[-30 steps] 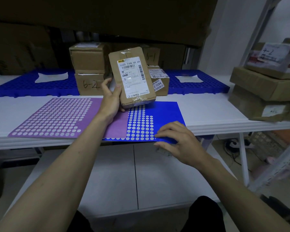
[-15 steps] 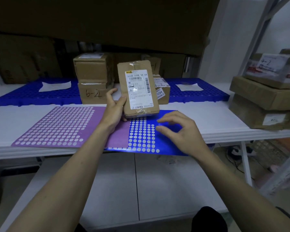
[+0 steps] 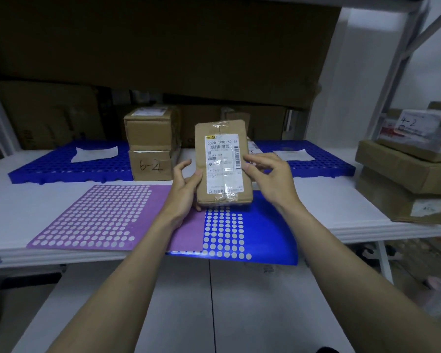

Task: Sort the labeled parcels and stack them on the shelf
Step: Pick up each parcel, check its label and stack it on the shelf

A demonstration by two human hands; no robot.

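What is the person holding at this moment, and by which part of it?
A flat cardboard parcel with a shipping label, held upright: left hand at its lower left edge, right hand at its right edge.

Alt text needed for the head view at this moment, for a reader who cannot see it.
Two bare hands hold a flat brown parcel upright, label facing the camera: left hand at its lower left edge, right hand at its right edge. Behind, a box marked 6-2 sits under another box on a white shelf.
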